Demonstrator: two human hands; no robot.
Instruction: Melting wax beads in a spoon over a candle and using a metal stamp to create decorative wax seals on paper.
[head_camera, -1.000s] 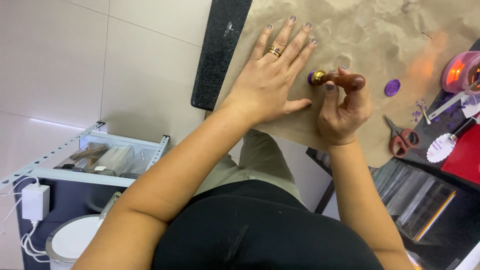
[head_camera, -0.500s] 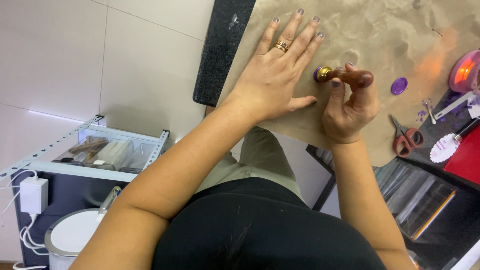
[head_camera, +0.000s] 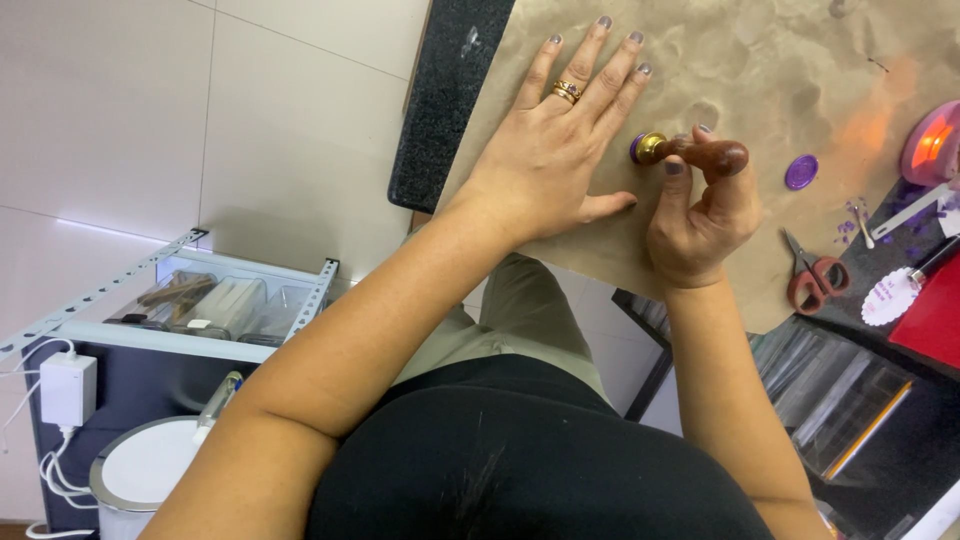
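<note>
Since the earlier frames little has shifted: both hands sit in much the same spots on the sheet, and the stamp handle stays tipped over sideways. I see the left hand lying flat with fingers spread wide, palm down on the brown kraft paper, which looks wrinkled and matte and has an orange glow on its right part. That hand wears gold rings on one finger and grey nail polish; it pinches nothing, just presses the sheet. Right hand is curled, thumb and fingers pinched around the wax seal stamp: turned, glossy dark-wood handle, round brass head at its left end, lying nearly level with the paper. A rim of purple wax shows at the brass head, right beside the left hand's fingers; I cannot tell if the head touches the paper. Round purple wax seal sits flat on the paper, just right of the handle, apart from it. Scissors with red loop handles lie at the paper's right edge on a dark surface. Pink rounded lamp-like thing glows orange at far right. Black speckled stone slab runs along the paper's left edge. Lower left, a white metal rack holds clear plastic boxes; a white adapter with a cord hangs beside it, and a round white lidded tub sits below.
</note>
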